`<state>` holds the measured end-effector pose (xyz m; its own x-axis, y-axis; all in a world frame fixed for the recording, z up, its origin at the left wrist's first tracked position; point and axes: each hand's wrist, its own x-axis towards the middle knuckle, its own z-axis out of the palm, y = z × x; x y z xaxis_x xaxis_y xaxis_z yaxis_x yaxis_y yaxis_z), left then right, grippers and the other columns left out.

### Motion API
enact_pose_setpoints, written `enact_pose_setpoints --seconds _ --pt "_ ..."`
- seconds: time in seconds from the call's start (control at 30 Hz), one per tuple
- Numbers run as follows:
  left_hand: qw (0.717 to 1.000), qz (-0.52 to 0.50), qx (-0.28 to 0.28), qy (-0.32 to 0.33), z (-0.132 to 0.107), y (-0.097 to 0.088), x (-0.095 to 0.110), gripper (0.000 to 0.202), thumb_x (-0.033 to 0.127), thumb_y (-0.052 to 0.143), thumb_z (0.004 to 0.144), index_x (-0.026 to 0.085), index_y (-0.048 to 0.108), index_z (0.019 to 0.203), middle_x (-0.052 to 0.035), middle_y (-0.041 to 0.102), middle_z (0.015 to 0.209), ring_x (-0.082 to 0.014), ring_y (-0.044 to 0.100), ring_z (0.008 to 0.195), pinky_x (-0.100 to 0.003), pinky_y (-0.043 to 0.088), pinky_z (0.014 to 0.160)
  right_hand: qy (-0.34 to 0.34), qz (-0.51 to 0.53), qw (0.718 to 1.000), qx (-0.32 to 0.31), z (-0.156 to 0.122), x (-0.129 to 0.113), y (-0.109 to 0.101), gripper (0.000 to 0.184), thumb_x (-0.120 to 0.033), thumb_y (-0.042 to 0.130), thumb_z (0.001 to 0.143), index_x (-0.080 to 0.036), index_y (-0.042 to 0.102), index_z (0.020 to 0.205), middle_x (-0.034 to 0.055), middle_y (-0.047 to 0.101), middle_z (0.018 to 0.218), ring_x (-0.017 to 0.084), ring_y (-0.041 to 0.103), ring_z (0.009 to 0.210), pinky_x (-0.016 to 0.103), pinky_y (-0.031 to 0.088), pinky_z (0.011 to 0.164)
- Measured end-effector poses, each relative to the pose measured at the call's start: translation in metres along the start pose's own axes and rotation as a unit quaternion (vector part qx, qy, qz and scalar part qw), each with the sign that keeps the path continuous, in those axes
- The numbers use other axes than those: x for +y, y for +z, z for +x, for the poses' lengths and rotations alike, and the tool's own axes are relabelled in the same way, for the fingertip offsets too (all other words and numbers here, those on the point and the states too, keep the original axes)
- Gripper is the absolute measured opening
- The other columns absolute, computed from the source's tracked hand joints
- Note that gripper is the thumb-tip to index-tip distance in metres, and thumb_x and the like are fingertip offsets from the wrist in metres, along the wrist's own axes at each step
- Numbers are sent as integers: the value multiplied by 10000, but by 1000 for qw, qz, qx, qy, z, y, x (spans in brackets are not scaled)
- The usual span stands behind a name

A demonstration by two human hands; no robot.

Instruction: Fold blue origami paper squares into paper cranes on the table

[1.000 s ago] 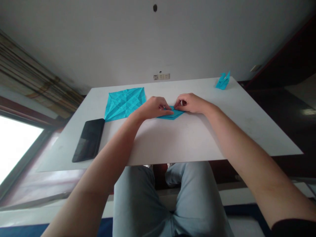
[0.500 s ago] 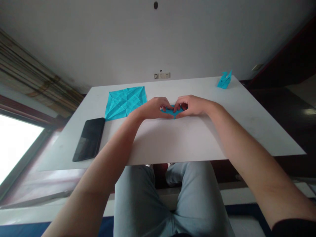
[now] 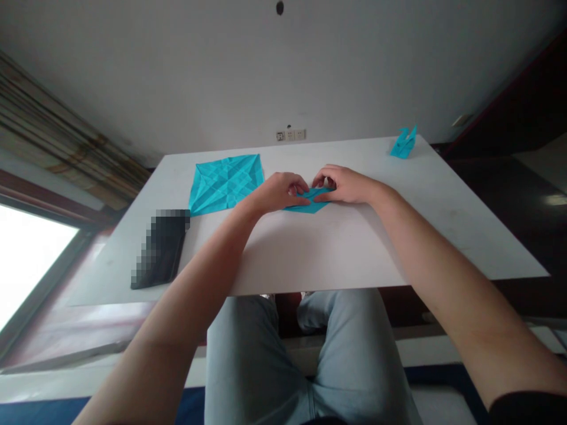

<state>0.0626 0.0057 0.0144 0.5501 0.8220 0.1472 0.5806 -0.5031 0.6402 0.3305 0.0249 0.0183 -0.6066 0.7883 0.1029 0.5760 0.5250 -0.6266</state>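
A small folded piece of blue origami paper lies on the white table between my two hands. My left hand pinches its left part, thumb along the near side and fingers curled behind. At the right part, my right hand has its thumb on the paper and its bent fingertips at the far edge. The near edge of the paper shows as a shallow point, while both ends are partly covered by the hands.
An unfolded blue sheet full of creases lies behind my left forearm. A dark, partly pixelated flat device rests at the table's left. The blue paper crane stands at the far right corner. A wall with sockets rises behind the white table.
The thumbs have moved from the paper's near edge up onto its surface, and more of the paper shows. My right hand has shifted slightly up and away from the left.
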Motion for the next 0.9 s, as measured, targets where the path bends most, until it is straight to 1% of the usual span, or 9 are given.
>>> enact_pose_setpoints --seconds 0.07,0.17,0.27,0.4,0.53,0.73,0.83,0.9 --pt "1000 9 4 -6 0 0 -1 326 370 978 806 204 856 1058 -65 827 972 -195 701 851 -309 532 794 -3 -6 1000 0 0 0 -1 414 -528 953 778 -252 817 1055 111 724 1134 294 657 967 424 542 843" --pt "1000 15 5 -2 -1 -1 -1 339 375 973 811 206 837 1071 -68 812 1003 -189 681 854 -306 522 790 -8 3 1000 -11 -1 0 -1 385 -520 923 812 -254 813 1068 104 720 1134 286 653 953 427 542 851" --pt "1000 25 -5 10 -1 -1 0 276 378 941 840 223 861 1055 -66 801 1001 -195 684 871 -315 526 813 -24 13 999 -28 -1 0 -1 344 -523 899 836 -260 835 1049 91 716 1121 267 641 933 421 537 858" --pt "999 39 -13 11 -1 -2 2 218 404 916 863 250 915 1017 -63 801 955 -213 700 866 -332 533 820 -39 14 998 -44 -1 0 -2 319 -551 880 870 -269 884 1020 90 703 1104 269 652 960 423 529 878" --pt "999 36 -17 13 0 -4 3 193 376 913 855 272 941 1016 -53 820 942 -209 707 842 -331 545 824 -36 9 999 -36 0 -1 0 319 -564 890 872 -275 900 1005 88 708 1082 275 660 979 421 525 879" --pt "999 43 -8 10 0 -2 6 180 392 911 859 265 942 982 -60 822 947 -216 722 848 -333 554 831 -20 2 1000 -19 2 -3 5 281 -512 901 853 -261 883 978 79 734 1027 272 674 953 415 517 877" --pt "999 41 -10 3 0 -1 4 182 404 900 864 255 922 966 -57 812 946 -219 723 859 -338 550 838 -4 16 1000 -15 2 -5 7 306 -510 921 823 -251 862 976 79 757 1015 275 679 952 411 515 872" --pt "999 34 -7 -3 0 0 2 210 402 912 852 239 887 982 -56 809 963 -220 724 883 -335 545 840 5 42 999 -8 1 -7 8 352 -516 939 799 -250 837 1005 76 777 1020 279 681 961 410 518 874"
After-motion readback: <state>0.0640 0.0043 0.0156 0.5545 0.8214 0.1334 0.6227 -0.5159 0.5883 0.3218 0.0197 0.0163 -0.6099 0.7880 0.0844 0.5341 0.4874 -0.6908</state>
